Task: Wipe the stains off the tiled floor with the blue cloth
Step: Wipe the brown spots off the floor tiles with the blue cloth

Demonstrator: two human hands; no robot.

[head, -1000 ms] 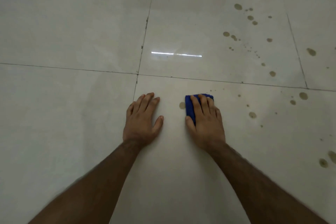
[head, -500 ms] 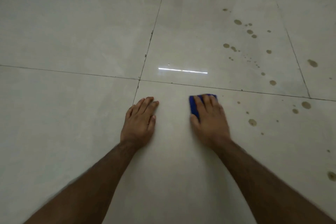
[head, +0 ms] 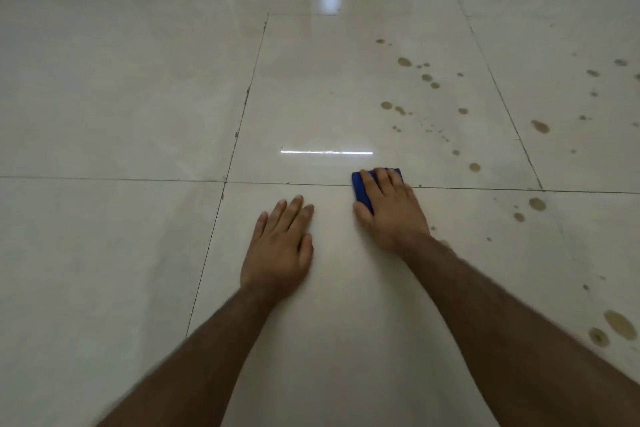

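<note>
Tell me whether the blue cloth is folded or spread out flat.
Folded, apparently. The blue cloth shows as a compact pad, mostly covered by the flat right hand pressing it on the floor.

Tiled floor (head: 104,80): flat, open from 9 through 3 o'clock. Left hand (head: 278,246) flat at 6. Right hand (head: 391,208) on blue cloth (head: 360,189), just beside. Stains (head: 404,62) at 1–3, flush.
</note>
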